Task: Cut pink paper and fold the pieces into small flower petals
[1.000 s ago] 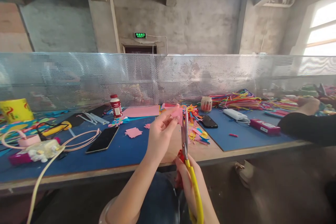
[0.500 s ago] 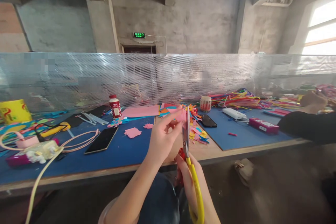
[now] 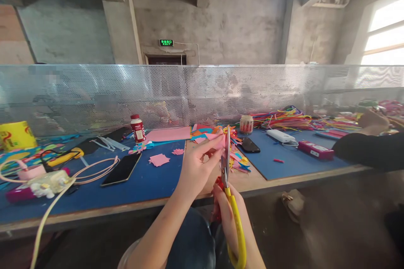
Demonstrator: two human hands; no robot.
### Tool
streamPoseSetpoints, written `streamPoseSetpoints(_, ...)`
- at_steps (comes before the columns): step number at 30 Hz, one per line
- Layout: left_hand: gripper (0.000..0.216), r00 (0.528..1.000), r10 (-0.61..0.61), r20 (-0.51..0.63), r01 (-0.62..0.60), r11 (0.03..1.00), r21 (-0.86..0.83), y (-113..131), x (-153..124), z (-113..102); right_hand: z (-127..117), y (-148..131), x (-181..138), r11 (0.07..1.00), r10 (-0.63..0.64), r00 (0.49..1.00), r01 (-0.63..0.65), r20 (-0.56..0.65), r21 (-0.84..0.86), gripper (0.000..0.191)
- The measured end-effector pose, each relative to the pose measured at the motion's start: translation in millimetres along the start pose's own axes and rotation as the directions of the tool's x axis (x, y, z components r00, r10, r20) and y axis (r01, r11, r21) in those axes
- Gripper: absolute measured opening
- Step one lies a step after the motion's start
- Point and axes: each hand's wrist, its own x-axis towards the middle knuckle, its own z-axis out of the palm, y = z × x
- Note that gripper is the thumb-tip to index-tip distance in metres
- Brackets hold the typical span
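My left hand (image 3: 200, 164) pinches a small piece of pink paper (image 3: 220, 142) between thumb and fingers, above the table's front part. In my right hand (image 3: 229, 206) is a pair of scissors (image 3: 225, 168) with yellow and red handles, its blades pointing up and away from me. The blades stand upright at the right edge of the pink paper and look nearly closed. Beyond them lies a heap of colourful paper scraps (image 3: 238, 160). To the left on the blue mat rest a stack of pink paper squares (image 3: 159, 159) and smaller pink cut pieces (image 3: 178, 151).
A black phone (image 3: 121, 170), a red bottle (image 3: 138, 128), a power strip (image 3: 41, 185) and cables stand left. Rightward are a glass jar (image 3: 246, 125), another phone (image 3: 250, 145), a white power bank (image 3: 281, 136) and a purple box (image 3: 315, 150). Another person's dark sleeve (image 3: 366, 149) reaches in.
My left hand and the pink paper have shifted slightly right and down, and the scissors slightly right. The blades remain beside the paper.
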Motion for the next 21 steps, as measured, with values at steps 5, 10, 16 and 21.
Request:
streamPoseSetpoints(5,0.032,1.000,-0.017,0.017,0.017,1.000,0.003,-0.4,-0.2,-0.5,0.1,-0.8,1.6,1.000,0.003,1.000,-0.003,-0.022,-0.016,0.037)
streamPoseSetpoints(10,0.034,0.999,-0.028,0.043,0.026,0.999,0.040,-0.7,-0.9,-1.7,3.9,3.9,3.1,0.999,0.036,0.999,-0.035,-0.032,0.031,0.036)
streamPoseSetpoints(16,0.034,0.999,-0.015,0.043,0.012,0.997,0.076,-1.3,0.0,-2.0,6.2,9.6,2.3,0.996,0.039,0.999,-0.039,0.000,0.077,0.035)
streamPoseSetpoints(21,0.034,0.998,-0.023,0.051,0.019,0.996,0.084,-1.8,1.1,-2.4,7.4,13.0,3.0,0.993,0.060,0.998,-0.059,-0.007,0.098,0.036)
